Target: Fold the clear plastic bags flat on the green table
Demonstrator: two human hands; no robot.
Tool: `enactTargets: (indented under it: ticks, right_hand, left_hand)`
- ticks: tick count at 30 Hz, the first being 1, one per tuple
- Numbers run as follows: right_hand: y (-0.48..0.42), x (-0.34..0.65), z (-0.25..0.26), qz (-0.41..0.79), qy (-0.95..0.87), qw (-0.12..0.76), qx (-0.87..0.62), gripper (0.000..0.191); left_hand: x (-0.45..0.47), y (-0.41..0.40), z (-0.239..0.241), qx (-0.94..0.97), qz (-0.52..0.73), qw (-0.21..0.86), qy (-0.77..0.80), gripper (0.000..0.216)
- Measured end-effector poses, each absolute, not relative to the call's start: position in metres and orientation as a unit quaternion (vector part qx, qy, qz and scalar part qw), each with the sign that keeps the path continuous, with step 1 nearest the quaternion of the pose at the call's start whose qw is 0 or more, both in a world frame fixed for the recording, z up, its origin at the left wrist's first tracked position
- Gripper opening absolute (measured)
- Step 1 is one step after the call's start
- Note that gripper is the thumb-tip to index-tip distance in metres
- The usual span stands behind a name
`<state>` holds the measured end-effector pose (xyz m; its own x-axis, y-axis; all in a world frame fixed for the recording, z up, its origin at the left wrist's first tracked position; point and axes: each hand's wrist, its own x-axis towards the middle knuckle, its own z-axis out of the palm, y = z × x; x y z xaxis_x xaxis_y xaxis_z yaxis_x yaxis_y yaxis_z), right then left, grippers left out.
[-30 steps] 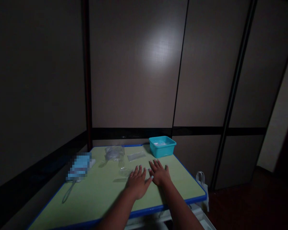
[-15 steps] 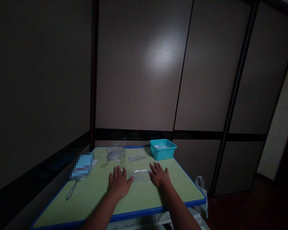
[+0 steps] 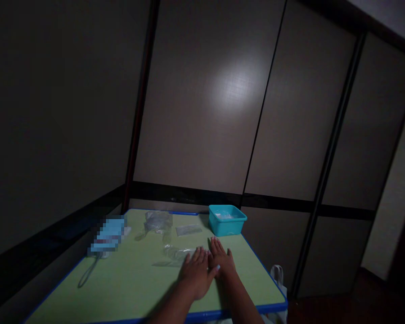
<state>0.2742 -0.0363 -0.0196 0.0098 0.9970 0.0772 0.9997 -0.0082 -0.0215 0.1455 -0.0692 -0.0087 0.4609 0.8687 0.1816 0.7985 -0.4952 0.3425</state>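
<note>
Left hand (image 3: pixel 197 273) is now shifted in against right hand (image 3: pixel 222 261), both flat with fingers straight, gripping 0 items, at the right end of clear plastic bag (image 3: pixel 176 253) on green table (image 3: pixel 121 290), leaving its left end unpressed.

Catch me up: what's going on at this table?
A person's left hand and right hand are close together, fingers extended, at a clear plastic sheet on the green table. Beyond it lie a crumpled plastic bag and a flat plastic piece, with a turquoise basin farther right.
</note>
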Motion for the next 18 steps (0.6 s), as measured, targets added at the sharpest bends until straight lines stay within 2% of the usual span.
enactTargets:
  ticks: [12,18]
  right_hand:
    - [-0.038,0.272,-0.015,0.023,-0.692,0.056,-0.720,0.056]
    - [-0.040,0.272,-0.016,0.018,-0.694,0.055,-0.717,0.056]
  left_hand:
    - [0.070,-0.044,-0.022,0.775,0.134,0.041,0.617,0.077]
    - [0.029,-0.028,-0.032,0.749,0.144,0.022,0.646,0.072]
